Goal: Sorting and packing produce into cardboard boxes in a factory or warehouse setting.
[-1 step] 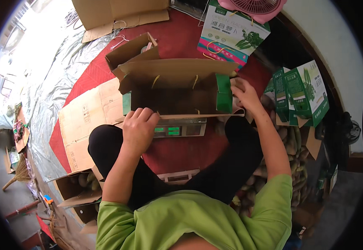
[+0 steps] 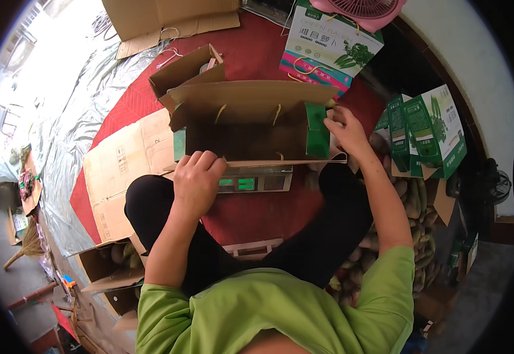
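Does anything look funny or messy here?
Yes. On the open box, the near flap seems curled at its right end, by the right hand, not straight. Vegetables lie heaped loose beside the right leg, which looks messy.

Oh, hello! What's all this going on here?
A person seated on the floor is handling an open cardboard box with green end flaps. The left hand grips its front edge; the right hand is at its right end, by the green flap. The box stands above a scale with a lit green display, though what it rests on is hidden. To the right are green-and-white cartons and piled vegetables.
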Motion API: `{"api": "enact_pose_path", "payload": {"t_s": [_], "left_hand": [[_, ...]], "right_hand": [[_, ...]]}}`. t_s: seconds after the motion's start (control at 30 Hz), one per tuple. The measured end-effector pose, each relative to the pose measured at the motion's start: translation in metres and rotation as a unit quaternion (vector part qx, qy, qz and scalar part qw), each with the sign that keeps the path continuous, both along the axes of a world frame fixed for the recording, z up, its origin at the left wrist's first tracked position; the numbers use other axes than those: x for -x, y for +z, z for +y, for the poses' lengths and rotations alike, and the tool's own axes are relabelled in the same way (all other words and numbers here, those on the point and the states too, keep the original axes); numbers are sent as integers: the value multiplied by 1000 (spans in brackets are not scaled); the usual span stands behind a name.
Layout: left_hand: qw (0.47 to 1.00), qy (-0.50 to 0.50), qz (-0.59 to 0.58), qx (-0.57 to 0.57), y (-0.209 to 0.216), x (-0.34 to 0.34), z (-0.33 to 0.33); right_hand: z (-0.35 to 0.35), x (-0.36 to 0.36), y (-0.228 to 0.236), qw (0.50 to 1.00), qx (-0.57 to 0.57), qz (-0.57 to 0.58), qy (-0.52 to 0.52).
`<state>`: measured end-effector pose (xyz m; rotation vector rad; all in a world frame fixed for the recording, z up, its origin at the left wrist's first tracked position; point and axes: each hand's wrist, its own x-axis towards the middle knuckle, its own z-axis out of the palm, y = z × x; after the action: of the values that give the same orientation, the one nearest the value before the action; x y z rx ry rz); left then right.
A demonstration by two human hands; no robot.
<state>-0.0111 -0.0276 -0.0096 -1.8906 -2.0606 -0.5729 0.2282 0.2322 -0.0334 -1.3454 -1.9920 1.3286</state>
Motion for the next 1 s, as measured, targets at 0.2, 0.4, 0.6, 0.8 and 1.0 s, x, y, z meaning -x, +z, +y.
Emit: {"api": "enact_pose_path", "payload": {"t_s": [0.2,0.4,0.6,0.8,1.0], "left_hand": [[1000,2,2,4,1,-2,-2],[1000,3,0,16,5,-6,-3],[1000,18,-8,22,14,-5,-6],[996,64,-31,58,12,-2,-6],[975,151,-99,132,24,-3,-8]], "right_hand": [[-34,50,40,870,-403,-121,256],[-32,63,40,764,-336,-384,395],[-12,17,57,837,-369,-246,319],[6,-22,63,918,-203,-188,285],[10,-43,34,921,-232,-184,253]]}}
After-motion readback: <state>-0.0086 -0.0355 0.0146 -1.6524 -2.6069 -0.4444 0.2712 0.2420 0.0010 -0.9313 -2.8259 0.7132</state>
